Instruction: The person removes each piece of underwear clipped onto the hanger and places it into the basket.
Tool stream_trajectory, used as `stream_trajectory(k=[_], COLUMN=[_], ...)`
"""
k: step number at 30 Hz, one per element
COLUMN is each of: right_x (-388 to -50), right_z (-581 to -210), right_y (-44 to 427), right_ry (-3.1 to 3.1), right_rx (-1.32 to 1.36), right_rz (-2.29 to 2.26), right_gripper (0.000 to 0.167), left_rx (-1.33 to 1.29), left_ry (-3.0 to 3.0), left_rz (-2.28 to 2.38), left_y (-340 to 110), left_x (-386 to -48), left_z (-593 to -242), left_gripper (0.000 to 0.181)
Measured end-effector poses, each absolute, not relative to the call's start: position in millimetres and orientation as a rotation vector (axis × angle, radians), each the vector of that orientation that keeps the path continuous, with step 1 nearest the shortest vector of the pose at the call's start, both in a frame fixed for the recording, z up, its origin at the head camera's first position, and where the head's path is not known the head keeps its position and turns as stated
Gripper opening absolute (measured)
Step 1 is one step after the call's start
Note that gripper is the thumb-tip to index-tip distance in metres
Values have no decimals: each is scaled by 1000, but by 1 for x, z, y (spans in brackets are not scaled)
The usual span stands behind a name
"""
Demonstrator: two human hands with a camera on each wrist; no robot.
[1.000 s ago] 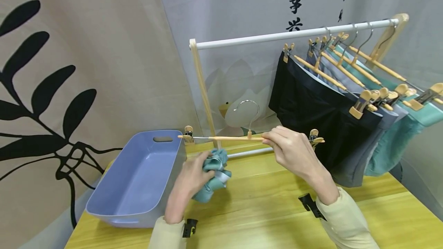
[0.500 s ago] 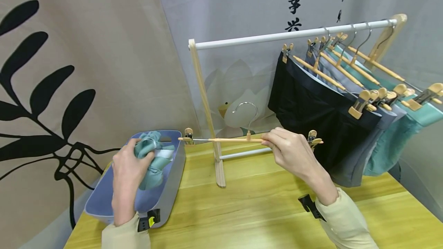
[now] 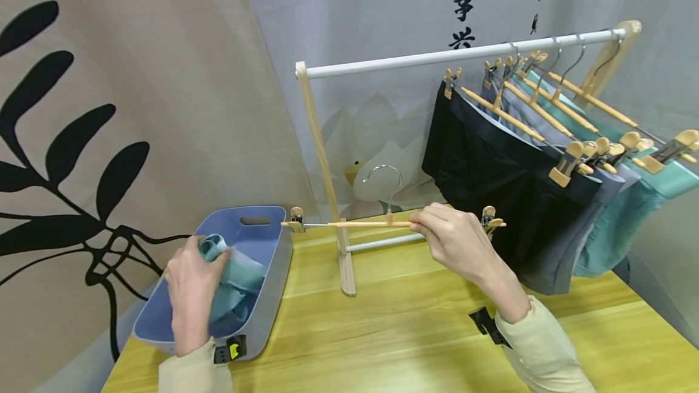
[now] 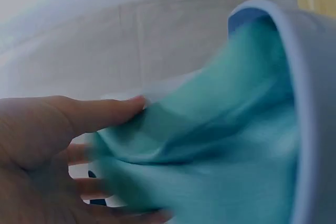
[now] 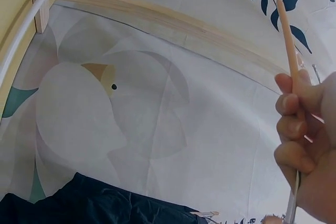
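At eight o'clock, the left hand is loosely gripping teal cloth; at four, the right hand is snugly clasping a hanger.

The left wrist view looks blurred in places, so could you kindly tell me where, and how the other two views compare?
Left wrist view: the green cloth is smeared, with pale glare at upper left; head view: mostly crisp, soft sheen on the table; right wrist view: dim, but the right hand fairly sharp.
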State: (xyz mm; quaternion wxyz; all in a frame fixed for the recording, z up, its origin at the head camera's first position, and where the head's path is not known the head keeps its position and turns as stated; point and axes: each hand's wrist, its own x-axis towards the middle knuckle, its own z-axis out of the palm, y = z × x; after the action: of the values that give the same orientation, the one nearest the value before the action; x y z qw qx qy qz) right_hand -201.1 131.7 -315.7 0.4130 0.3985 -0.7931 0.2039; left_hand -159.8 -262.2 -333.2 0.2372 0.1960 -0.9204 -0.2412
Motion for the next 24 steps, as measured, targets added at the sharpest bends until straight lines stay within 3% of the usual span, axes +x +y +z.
stream_trajectory(k=[24], right_x=[-199], right_z=[-315], right_y=[136], right_ry=[-2052], right_rx=[951], right_rz=[509], right_gripper=[8], left_rx=[398], left_ry=[-2589], left_rz=[-668], left_y=[-222], left_x=[-182], left_z=[-346], left_gripper=[36])
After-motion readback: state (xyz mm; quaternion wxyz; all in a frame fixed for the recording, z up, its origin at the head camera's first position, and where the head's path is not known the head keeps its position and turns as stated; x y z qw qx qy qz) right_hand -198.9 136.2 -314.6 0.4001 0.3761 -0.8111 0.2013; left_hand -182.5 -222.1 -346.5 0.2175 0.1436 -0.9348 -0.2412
